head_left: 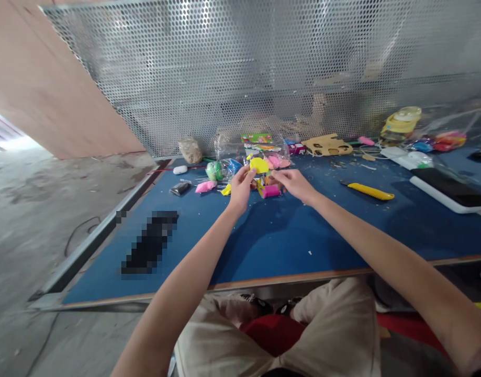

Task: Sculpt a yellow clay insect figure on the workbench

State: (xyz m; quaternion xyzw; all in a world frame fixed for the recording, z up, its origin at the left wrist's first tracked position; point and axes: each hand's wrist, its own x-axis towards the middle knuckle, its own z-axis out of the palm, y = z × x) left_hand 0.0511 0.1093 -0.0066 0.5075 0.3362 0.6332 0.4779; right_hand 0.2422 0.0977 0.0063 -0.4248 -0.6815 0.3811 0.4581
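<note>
while left hand [241, 188] pinches a yellow piece [259, 166], right hand [297, 184] curls, its hold unclear

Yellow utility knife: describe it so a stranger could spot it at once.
On the blue tabletop, look right of the person's right hand. The utility knife lies between that hand and a black-and-white device, its slim yellow handle setting it apart.

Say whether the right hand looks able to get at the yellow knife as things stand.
Probably yes. The yellow knife lies uncovered on the blue table, right of the right hand, and nothing visible stands between them. Whether that hand must first put something down is hard to tell.
</note>
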